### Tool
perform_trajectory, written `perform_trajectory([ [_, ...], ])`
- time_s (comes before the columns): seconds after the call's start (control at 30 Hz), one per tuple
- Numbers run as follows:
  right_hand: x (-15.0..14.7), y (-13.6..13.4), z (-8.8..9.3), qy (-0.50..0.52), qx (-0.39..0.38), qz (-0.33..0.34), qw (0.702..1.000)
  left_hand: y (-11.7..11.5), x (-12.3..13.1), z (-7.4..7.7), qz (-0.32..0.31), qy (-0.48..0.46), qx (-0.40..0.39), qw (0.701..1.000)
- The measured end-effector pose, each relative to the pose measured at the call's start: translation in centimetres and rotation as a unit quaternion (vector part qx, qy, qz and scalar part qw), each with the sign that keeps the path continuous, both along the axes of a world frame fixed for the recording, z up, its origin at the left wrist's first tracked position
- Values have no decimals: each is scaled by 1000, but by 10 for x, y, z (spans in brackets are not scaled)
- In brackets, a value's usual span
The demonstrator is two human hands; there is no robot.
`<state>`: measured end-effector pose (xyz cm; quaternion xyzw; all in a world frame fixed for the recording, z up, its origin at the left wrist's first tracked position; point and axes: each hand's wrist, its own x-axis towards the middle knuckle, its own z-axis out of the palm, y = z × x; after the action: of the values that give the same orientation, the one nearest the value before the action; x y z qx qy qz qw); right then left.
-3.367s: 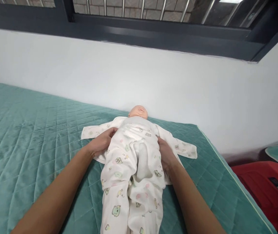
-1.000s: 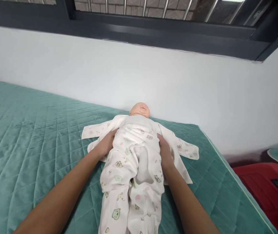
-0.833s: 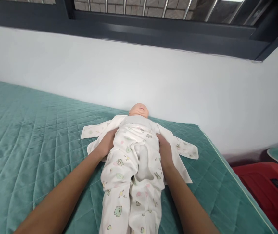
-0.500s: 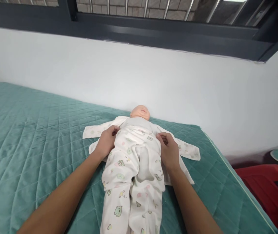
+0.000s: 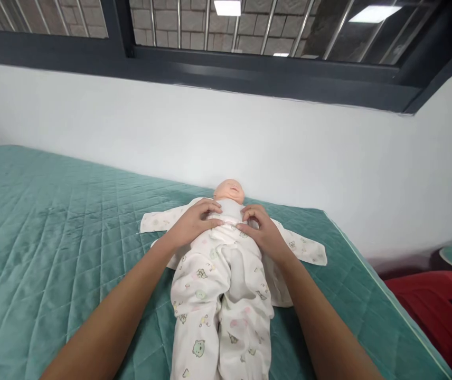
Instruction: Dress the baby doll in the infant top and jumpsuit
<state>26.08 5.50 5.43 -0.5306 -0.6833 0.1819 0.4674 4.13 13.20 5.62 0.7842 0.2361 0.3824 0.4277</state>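
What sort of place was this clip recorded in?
Probably a bedroom, possibly a childcare training room: a teal quilted mattress against a white wall, a dark-framed barred window above, and a baby doll in a white printed romper on it.

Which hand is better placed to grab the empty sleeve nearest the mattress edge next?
Right, probably: the right hand rests beside that sleeve; the left hand lies across the doll from it.
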Motion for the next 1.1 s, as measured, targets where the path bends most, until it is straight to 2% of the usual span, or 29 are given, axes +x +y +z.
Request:
perform_trajectory([
  [0.2,7,-4,10,-70,-96,53,991,8,-6,9,-65,83,-18,994],
  [0.3,8,3,12,-95,-85,56,990,17,-2,15,-76,101,-8,992],
  [0.37,8,13,11,-109,-76,18,991,25,4,17,-52,120,3,991],
  [0.5,4,40,5,-107,-99,-93,985,41,20,13,60,158,-3,986],
  [0.63,1,52,-3,-54,-100,-125,986,44,31,2,109,126,-47,985],
  [0.73,2,49,-10,-9,-80,-143,986,37,34,-5,140,100,-51,984],
  [0.83,5,41,-14,28,-68,-134,988,32,33,-9,179,116,3,977],
  [0.97,7,29,-16,38,-83,-138,986,35,26,-15,174,159,117,965],
  [1.1,10,23,-22,13,-39,-149,988,39,21,-18,168,192,132,958],
])
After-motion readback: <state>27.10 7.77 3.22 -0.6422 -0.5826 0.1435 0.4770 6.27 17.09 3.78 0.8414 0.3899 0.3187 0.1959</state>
